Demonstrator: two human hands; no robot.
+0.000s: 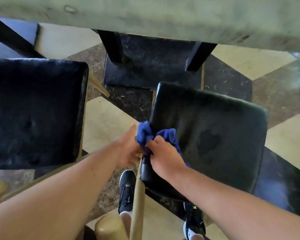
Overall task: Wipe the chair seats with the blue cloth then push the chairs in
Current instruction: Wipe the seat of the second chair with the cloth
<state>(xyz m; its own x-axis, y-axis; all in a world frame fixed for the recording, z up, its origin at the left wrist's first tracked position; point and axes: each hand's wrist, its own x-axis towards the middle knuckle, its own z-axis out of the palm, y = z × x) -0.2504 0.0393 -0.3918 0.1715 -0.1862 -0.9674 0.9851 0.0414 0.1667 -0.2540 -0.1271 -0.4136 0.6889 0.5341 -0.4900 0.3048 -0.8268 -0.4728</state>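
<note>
The blue cloth is bunched at the near left corner of a black cushioned chair seat. My right hand presses down on the cloth and grips it. My left hand is just left of the cloth with its fingers stretched out, and its fingertips touch the cloth's lower edge. A second black seat stands to the left. Both chairs have pale wooden frames.
The grey table top spans the top of the view, with its dark legs and base below it. The floor is patterned tile. My two black shoes stand beside the right chair's frame.
</note>
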